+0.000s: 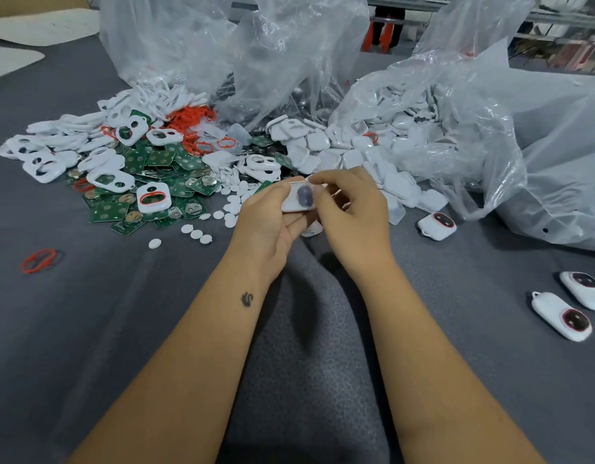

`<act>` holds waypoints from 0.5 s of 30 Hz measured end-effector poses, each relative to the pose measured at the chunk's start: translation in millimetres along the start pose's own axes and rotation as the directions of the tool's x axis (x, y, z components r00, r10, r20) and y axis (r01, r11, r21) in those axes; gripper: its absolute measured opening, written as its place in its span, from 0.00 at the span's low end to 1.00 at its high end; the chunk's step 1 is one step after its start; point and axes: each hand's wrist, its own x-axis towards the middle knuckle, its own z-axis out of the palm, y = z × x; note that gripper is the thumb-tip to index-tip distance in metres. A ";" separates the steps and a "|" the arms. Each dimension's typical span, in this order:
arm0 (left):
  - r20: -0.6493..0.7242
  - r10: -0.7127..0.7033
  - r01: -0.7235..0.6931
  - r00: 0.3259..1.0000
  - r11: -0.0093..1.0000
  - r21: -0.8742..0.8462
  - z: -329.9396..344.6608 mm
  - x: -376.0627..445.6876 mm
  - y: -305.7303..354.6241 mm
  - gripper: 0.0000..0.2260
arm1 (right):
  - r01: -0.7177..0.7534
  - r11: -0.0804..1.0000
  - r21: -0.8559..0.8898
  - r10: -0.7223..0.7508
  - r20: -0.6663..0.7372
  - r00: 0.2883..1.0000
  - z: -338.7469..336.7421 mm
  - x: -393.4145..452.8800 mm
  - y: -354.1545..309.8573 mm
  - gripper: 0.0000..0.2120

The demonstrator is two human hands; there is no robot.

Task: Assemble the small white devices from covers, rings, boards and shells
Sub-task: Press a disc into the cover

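The head view looked down along two bare forearms to a grey padded surface [155, 329]. At the centre of the frame both hands met, raised a little off it, around one small white device [297, 199] with a dark oval window facing up. The left hand [269, 222] cradled it from below and from the left, fingers curled under it, probably to keep it steady and turned toward the eyes. The right hand [353, 209] pinched its right edge between thumb and fingertips, so this grip was closed on the same piece; I judged it was pressing or seating a part, though the exact contact was blurred.

Supplies lay fanned just beyond the hands, likely so each kind could be reached without searching. Left of centre sat white covers [44, 162] with cut-out openings, over a spread of green boards [138, 162]. Orange rings [192, 122] were heaped at upper centre, and one stray ring [38, 261] lay alone at the left edge. Small white discs [197, 234] were scattered before the boards. White shells [322, 145] spilled from a clear plastic bag [456, 128] at upper right.

Three finished devices [562, 316] rested apart at the right side, seemingly set aside as done work, well clear of the loose parts.
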 end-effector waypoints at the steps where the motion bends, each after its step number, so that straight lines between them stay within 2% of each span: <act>1: -0.013 -0.002 0.001 1.000 1.000 -0.013 -1.1 0.9 1.4 0.12 | -0.011 1.000 0.020 0.012 -0.042 0.999 -3.5 1.6 0.2 0.08; 5: -0.065 0.015 -0.018 0.998 0.999 -0.047 -9.7 5.0 10.2 0.10 | -0.140 0.988 -0.063 0.126 -0.190 0.974 -25.2 9.7 9.8 0.08; 9: -0.091 -0.005 -0.010 0.996 0.987 -0.159 -17.9 8.8 21.3 0.10 | -0.290 0.932 -0.216 0.256 -0.174 0.951 -41.8 12.9 21.1 0.12; 12: -0.085 -0.011 -0.013 0.996 0.961 -0.278 -22.3 8.9 28.8 0.12 | -0.284 0.907 -0.310 0.248 -0.150 0.957 -44.9 12.6 23.1 0.12; 15: -0.089 0.006 -0.034 0.996 0.949 -0.313 -25.0 7.3 31.1 0.10 | -0.187 0.897 -0.401 0.173 -0.071 0.982 -40.2 11.2 20.1 0.10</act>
